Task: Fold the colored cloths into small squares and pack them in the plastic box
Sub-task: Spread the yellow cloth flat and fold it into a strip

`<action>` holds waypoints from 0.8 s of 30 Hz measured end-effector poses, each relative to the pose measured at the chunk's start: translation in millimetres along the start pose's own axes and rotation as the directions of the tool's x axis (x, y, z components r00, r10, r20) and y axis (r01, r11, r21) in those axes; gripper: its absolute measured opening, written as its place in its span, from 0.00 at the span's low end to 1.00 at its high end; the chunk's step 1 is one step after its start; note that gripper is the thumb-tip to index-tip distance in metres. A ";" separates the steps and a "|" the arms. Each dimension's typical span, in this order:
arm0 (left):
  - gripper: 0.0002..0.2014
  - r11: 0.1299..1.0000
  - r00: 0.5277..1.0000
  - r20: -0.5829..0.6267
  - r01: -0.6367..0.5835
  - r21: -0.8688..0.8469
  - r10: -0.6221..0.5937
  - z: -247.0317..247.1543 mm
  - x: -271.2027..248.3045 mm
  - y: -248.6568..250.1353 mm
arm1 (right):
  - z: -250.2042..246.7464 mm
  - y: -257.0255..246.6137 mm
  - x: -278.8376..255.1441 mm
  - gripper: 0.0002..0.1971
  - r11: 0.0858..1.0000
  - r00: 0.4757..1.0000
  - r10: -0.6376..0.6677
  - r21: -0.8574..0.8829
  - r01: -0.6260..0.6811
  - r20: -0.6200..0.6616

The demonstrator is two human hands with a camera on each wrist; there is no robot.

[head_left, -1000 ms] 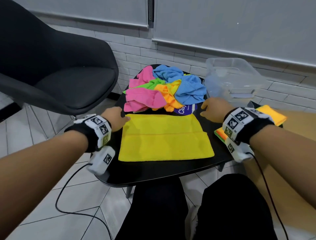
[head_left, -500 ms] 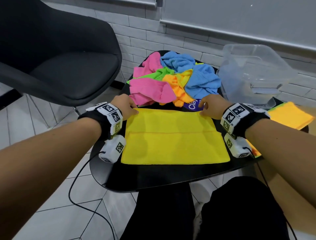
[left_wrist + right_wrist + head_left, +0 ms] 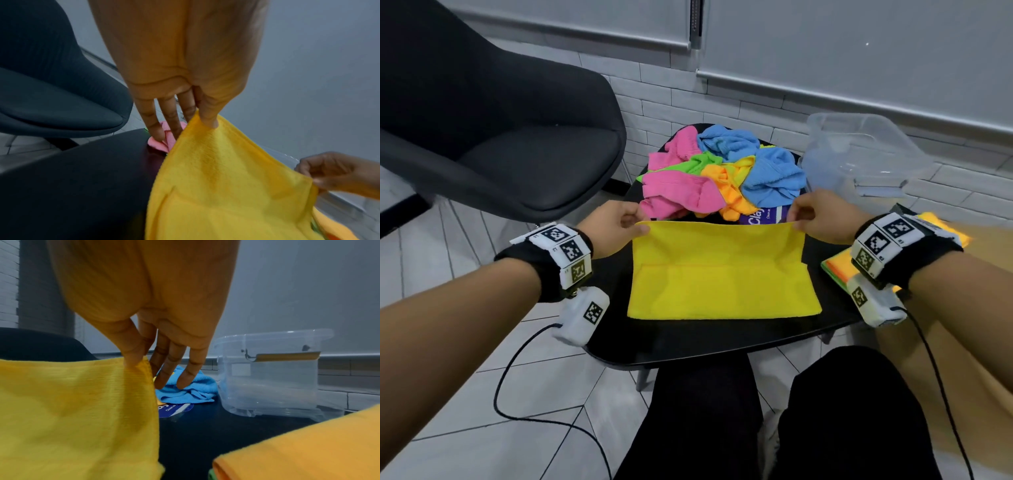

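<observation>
Head view: the left hand (image 3: 616,222) and the right hand (image 3: 822,219) each pinch a far corner of the yellow cloth (image 3: 719,274), lifting its far edge off the black table (image 3: 688,339). Near it stands the plastic box (image 3: 859,154).

The yellow cloth (image 3: 722,274) lies partly folded, its far edge lifted off the bench; behind it sits a crumpled heap of pink, blue, green and orange cloths (image 3: 719,178); the clear plastic box (image 3: 859,154) stands right of that heap; folded orange cloths (image 3: 839,267) lie right of the yellow cloth.
</observation>
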State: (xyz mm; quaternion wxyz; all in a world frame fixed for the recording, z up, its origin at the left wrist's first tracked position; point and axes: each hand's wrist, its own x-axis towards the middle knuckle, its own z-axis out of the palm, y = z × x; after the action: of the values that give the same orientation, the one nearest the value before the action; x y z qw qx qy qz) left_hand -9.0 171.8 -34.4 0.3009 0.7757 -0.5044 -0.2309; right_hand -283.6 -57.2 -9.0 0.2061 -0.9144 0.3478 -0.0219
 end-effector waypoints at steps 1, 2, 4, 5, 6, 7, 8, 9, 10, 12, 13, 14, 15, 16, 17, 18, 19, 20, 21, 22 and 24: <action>0.03 1.000 1.000 0.021 -0.013 -0.009 0.013 0.9 -6.9 -0.7 | -1.4 -1.1 -9.8 0.06 1.000 1.000 -0.014 0.013 0.014 0.014; 0.05 1.000 0.999 0.045 -0.024 -0.021 0.025 2.1 -13.7 -1.8 | -1.5 -1.5 -19.1 0.07 0.999 0.999 -0.022 0.036 0.021 0.033; 0.09 0.999 0.994 0.096 -0.047 -0.010 0.048 5.5 -27.3 -4.5 | 1.2 -3.6 -38.9 0.09 0.994 0.996 -0.025 0.112 0.015 0.087; 0.10 0.997 0.991 0.119 -0.065 0.041 0.060 7.9 -34.9 -4.1 | 4.5 -4.1 -48.2 0.09 0.992 0.993 -0.032 0.127 0.017 0.114; 0.11 0.990 0.987 0.141 -0.094 0.101 0.080 11.2 -40.9 -5.3 | 8.8 -4.0 -55.6 0.09 0.993 0.991 -0.044 0.111 0.030 0.130; 0.12 0.979 0.982 0.162 -0.123 0.161 0.097 14.5 -46.0 -6.8 | 14.2 -3.2 -61.8 0.09 0.997 0.989 -0.052 0.060 0.044 0.140; 0.14 0.967 0.978 0.182 -0.144 0.211 0.106 17.9 -50.3 -8.2 | 20.1 -2.3 -67.4 0.09 0.998 0.987 -0.056 0.004 0.056 0.151; 0.14 0.953 0.975 0.200 -0.146 0.265 0.094 20.5 -54.1 -9.8 | 25.8 -2.4 -73.0 0.09 0.997 0.985 -0.047 -0.045 0.056 0.168; 0.14 0.936 0.975 0.209 -0.137 0.324 0.070 22.9 -56.7 -10.8 | 32.0 -2.2 -77.5 0.09 0.995 0.982 -0.039 -0.080 0.054 0.182; 0.13 0.902 0.978 0.210 -0.104 0.419 0.016 27.7 -60.9 -8.9 | 43.9 -1.6 -83.7 0.08 0.989 0.980 -0.023 -0.138 0.051 0.199; 0.11 0.887 0.976 0.219 -0.108 0.449 0.008 29.5 -63.1 -7.2 | 49.1 -1.4 -86.3 0.07 0.985 0.977 -0.015 -0.167 0.052 0.213; 0.08 0.873 0.973 0.233 -0.116 0.473 0.003 31.6 -65.6 -4.7 | 54.2 0.0 -87.9 0.07 0.982 0.974 -0.011 -0.183 0.054 0.228; 0.06 0.863 0.968 0.251 -0.133 0.488 0.007 33.9 -68.0 -3.6 | 58.6 1.2 -89.5 0.07 0.982 0.970 -0.006 -0.184 0.052 0.244; 0.05 0.852 0.963 0.268 -0.142 0.504 0.002 36.3 -69.3 -3.9 | 62.7 2.1 -90.7 0.07 0.983 0.966 -0.001 -0.176 0.048 0.257; 0.07 0.838 0.961 0.278 -0.139 0.527 -0.016 38.3 -70.5 -4.1 | 66.2 3.3 -91.3 0.07 0.984 0.965 0.000 -0.172 0.047 0.261; 0.09 0.827 0.959 0.282 -0.127 0.548 -0.039 39.7 -70.7 -4.6 | 68.2 3.6 -91.9 0.07 0.984 0.968 -0.007 -0.173 0.053 0.253; 0.13 0.819 0.960 0.276 -0.116 0.563 -0.054 41.0 -68.8 -6.7 | 68.7 2.5 -92.3 0.07 0.981 0.971 -0.011 -0.183 0.057 0.240; 0.16 0.805 0.965 0.254 -0.104 0.584 -0.059 42.4 -67.3 -5.5 | 68.3 0.6 -91.9 0.07 0.978 0.975 -0.019 -0.199 0.065 0.223; 0.18 0.796 0.974 0.219 -0.084 0.600 -0.062 43.9 -66.1 -1.9 | 67.0 -2.9 -91.1 0.08 0.974 0.980 -0.030 -0.217 0.073 0.196; 0.18 0.787 0.982 0.182 -0.077 0.612 -0.045 46.3 -63.8 2.9 | 65.6 -8.2 -89.6 0.08 0.969 0.986 -0.041 -0.234 0.079 0.161; 0.13 0.777 0.992 0.126 -0.095 0.622 0.020 55.6 -57.6 18.8 | 65.7 -23.8 -83.4 0.08 0.957 0.996 -0.060 -0.278 0.077 0.069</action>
State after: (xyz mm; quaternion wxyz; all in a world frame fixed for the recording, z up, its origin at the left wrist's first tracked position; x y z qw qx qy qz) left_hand -80.0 206.0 -57.7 0.0041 0.8016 -0.5920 -0.0842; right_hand -319.8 36.4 -51.1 0.0837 -0.9461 0.3092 0.0477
